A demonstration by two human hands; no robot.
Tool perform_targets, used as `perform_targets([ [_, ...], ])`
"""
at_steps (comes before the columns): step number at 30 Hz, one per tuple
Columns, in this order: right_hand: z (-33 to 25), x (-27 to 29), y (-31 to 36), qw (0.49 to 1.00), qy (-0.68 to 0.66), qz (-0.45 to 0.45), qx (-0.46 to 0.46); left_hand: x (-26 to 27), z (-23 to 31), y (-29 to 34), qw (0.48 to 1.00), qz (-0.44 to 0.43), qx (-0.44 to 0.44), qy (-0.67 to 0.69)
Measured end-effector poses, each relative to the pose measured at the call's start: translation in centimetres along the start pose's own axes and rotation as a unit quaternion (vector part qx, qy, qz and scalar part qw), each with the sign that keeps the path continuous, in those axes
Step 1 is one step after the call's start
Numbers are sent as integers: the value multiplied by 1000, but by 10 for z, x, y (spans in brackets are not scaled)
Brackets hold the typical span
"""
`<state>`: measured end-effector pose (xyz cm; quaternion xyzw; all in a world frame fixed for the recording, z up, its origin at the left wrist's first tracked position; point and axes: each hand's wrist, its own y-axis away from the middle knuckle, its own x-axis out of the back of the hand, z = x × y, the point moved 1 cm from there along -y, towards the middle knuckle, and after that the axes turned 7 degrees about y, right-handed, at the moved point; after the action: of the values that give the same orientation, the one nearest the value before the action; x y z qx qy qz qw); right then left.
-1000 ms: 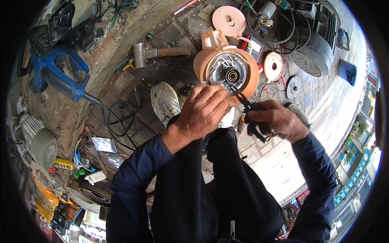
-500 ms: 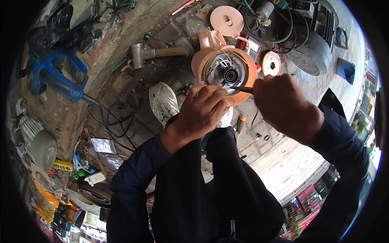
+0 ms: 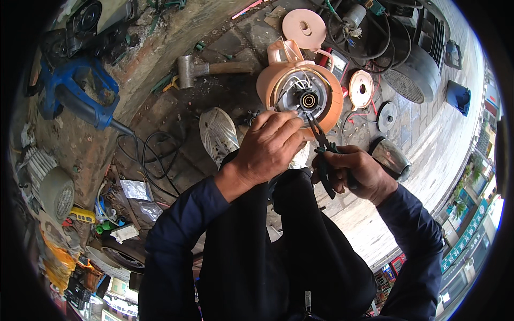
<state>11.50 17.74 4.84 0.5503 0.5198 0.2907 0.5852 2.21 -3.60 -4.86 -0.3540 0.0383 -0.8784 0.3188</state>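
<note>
A peach-coloured round appliance housing (image 3: 336, 101) with a handle stands in front of me, its open top facing up. Inside it are a metal ring, white wires (image 3: 300, 80) and a dark round hub (image 3: 309, 100). My left hand (image 3: 270, 143) is closed at the near left rim, fingers bent together with the tips reaching just inside; whatever they pinch is hidden. In my right hand (image 3: 356, 170) are pliers (image 3: 320, 135) with dark handles. Their handles are spread, and the jaws point into the near side of the housing, close to my left fingertips.
A hammer (image 3: 219, 68) lies left of the housing, with a blue power tool (image 3: 85, 96) farther left. Beyond the housing lies a peach lid (image 3: 304, 29). To the right are a peach disc (image 3: 361, 89), a grey disc (image 3: 387, 116), a cylindrical part (image 3: 391, 158) and a large grey motor (image 3: 409, 80).
My right hand has come down toward me and turned, bringing the pliers' spread handles into view. The grey disc and cylindrical part now show. My left hand stays almost in place.
</note>
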Motion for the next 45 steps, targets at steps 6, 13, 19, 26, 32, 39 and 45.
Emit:
perform_targets([
  [6, 20, -5, -8, 991, -123, -59, 11, -1, -1, 0, 1000, 1, -3, -3],
  [13, 22, -12, -11, 978, -193, -74, 18, 2, -1, 0, 1000, -6, -2, -3],
  [19, 21, -20, -11, 985, -166, -36, 28, 2, -1, -1, 1000, -6, -2, -5],
  [26, 19, -14, -11, 986, -152, -63, 30, 1, -1, -1, 1000, 0, -1, 0],
  [32, 20, -12, -12, 985, -160, -66, 21, 1, -1, 0, 1000, -6, -1, -11],
  [39, 20, -11, -14, 988, -138, -56, 25, 1, -1, 0, 1000, -5, -1, -5],
  [45, 20, -12, -13, 989, -137, -46, 19, 2, -1, -1, 1000, -11, 1, -6],
])
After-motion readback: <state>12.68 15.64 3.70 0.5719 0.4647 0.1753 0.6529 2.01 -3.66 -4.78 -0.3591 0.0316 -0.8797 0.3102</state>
